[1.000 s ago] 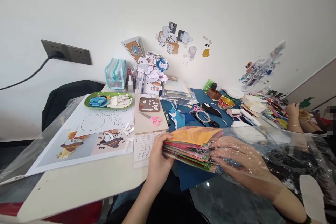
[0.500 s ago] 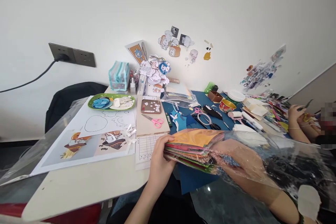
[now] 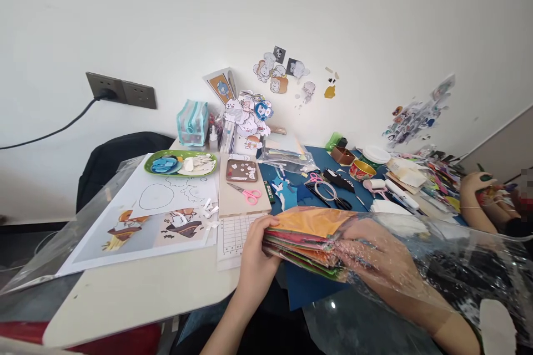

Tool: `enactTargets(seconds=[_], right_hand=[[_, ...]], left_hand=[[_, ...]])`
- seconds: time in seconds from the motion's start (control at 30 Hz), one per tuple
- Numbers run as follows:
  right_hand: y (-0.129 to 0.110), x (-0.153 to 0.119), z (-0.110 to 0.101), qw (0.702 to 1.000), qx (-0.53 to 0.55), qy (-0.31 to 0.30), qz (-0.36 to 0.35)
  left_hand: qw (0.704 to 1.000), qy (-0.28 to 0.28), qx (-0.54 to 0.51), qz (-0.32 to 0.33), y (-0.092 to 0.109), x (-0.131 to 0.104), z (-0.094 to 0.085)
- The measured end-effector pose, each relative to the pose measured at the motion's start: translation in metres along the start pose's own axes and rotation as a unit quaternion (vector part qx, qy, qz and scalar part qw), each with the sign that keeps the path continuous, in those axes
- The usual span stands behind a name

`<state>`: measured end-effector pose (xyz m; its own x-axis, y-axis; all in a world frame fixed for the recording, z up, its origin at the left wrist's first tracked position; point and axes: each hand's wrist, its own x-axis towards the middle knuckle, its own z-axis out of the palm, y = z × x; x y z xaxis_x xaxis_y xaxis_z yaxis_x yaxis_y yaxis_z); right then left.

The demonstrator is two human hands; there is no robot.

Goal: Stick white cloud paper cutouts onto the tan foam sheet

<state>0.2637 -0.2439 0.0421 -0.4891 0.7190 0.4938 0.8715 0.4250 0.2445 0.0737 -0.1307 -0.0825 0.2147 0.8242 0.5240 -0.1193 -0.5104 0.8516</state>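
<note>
A stack of coloured felt-like sheets (image 3: 312, 223), orange on top with red, pink and green below, is held up over the table's front edge. My left hand (image 3: 259, 252) is closed round the stack's left end, thumb side up. Clear plastic wrapping (image 3: 453, 233) stretches from the stack out to the right. Through that plastic I see my right hand (image 3: 377, 252), its fingers bent against the sheets' right edges. Glare and creases partly hide those fingertips. Pink-handled scissors (image 3: 250, 195) lie on a pale board (image 3: 233, 208) beyond my left hand.
A green tray (image 3: 181, 154) of blue and white cut pieces sits on printed drawings (image 3: 141, 233). Behind the board stand a teal-trimmed pouch (image 3: 192, 123) and a glue bottle (image 3: 214, 138). On the blue mat (image 3: 287, 163) lie another scissors and tape rings. A co-worker's hand (image 3: 477, 191) shows at right.
The view has shifted slightly, so the table appears a little further right and lower. Both my hands stay on the stack; my right fingers have moved slightly at its edge. The co-worker's hand has shifted.
</note>
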Motion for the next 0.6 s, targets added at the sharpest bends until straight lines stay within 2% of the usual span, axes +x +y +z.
enactTargets(seconds=[0.1, 0.23, 0.33, 0.47, 0.6], right_hand=[[-0.003, 0.003, 0.002, 1.0, -0.021, -0.02, -0.007], [-0.003, 0.006, 0.007, 0.993, -0.075, -0.038, 0.081], [-0.003, 0.009, 0.008, 0.99, -0.089, -0.039, 0.106], [-0.007, 0.013, 0.006, 0.986, -0.117, -0.036, 0.112], [-0.011, 0.016, 0.004, 0.99, -0.127, -0.008, 0.054]], left_hand=[[1.0, -0.002, -0.004, 0.002, -0.001, -0.001, 0.0], [1.0, -0.008, 0.003, 0.001, -0.002, -0.001, 0.0], [1.0, -0.013, 0.002, 0.004, -0.003, -0.002, 0.0], [1.0, -0.015, 0.004, 0.003, -0.003, -0.003, 0.0], [1.0, -0.013, 0.003, 0.006, -0.002, -0.003, 0.0]])
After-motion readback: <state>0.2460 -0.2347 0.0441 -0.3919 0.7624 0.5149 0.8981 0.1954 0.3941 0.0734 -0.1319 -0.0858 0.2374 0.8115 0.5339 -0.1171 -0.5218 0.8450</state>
